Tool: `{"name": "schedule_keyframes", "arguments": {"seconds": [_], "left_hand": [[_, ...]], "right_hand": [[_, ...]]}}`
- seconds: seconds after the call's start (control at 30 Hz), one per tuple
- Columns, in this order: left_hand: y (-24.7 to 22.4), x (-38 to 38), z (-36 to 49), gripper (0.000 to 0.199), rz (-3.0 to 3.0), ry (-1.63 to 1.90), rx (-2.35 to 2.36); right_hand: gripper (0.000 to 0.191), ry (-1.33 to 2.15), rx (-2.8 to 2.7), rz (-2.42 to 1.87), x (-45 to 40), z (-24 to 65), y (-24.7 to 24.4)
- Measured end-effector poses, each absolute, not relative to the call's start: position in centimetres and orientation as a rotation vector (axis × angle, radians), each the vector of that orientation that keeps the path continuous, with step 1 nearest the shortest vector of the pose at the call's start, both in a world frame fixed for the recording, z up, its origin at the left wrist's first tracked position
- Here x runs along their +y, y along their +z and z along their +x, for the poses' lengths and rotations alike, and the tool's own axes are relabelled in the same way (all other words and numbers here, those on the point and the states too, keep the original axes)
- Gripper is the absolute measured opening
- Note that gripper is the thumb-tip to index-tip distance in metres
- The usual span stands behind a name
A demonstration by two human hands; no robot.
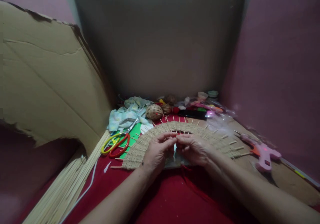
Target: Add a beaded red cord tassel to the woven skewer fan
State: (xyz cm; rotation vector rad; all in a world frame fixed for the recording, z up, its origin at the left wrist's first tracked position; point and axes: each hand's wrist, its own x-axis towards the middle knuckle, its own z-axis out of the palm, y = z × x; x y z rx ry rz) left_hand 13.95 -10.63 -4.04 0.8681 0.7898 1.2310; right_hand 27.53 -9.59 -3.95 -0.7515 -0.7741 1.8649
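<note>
My left hand [160, 149] and my right hand [193, 147] meet at the fingertips, both closed in a pinch. What they pinch is too small to make out; a hint of red shows by the fingertips. Under and around them lies a woven twine arch [136, 150], with thin wooden sticks poking out of its outer edge. A thin white strip [174, 152] shows below the fingertips. Strands of red yarn [191, 180] trail over the red cloth, close below my right hand.
Scissors [119, 144] with red and yellow handles lie left of the arch. A pink glue gun [262, 154] rests on cardboard at right. Behind are a twine ball [154, 112], crumpled cloth [125, 117] and plastic bags. Long wooden sticks [67, 180] and a large cardboard sheet [47, 74] flank the left.
</note>
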Motion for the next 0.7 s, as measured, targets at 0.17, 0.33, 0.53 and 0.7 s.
{"name": "schedule_keyframes", "arguments": {"seconds": [0.17, 0.33, 0.53, 0.7], "left_hand": [[-4.3, -10.4, 13.9, 0.024, 0.867, 1.245, 0.783], [-4.6, -10.4, 13.8, 0.020, 0.861, 1.253, 0.786], [-4.0, -10.3, 13.4, 0.024, 0.825, 1.230, 0.804], [-3.9, -9.9, 13.2, 0.026, 0.828, 1.264, 0.856]], "right_hand": [[0.022, 1.890, -0.785, -0.748, -9.3, 27.7, -4.2], [0.022, 1.904, -0.812, -0.761, -9.1, 27.5, -4.5], [0.020, 1.783, -1.047, -0.887, -8.9, 28.0, -3.1], [0.018, 0.940, -1.543, -1.347, -4.5, 32.9, 0.9]]}}
